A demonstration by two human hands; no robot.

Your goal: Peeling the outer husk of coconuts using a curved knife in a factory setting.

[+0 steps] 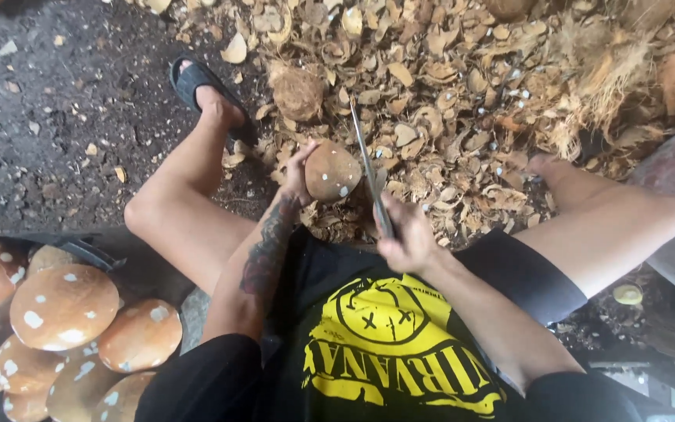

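My left hand [297,173] grips a round brown coconut [332,172] with pale chipped spots, held out in front of me between my knees. My right hand [405,236] is closed on the handle of a long thin knife [366,164]. Its blade points away from me and passes right beside the coconut's right side. I cannot tell if the blade touches the shell. I sit with both bare legs spread, and my left forearm is tattooed.
A heap of brown shell chips [439,101] and husk fibre [603,70] covers the ground ahead. Another husked coconut [297,92] lies among them. A pile of several peeled coconuts [64,305] sits at lower left. My sandalled foot [201,86] rests on dark soil.
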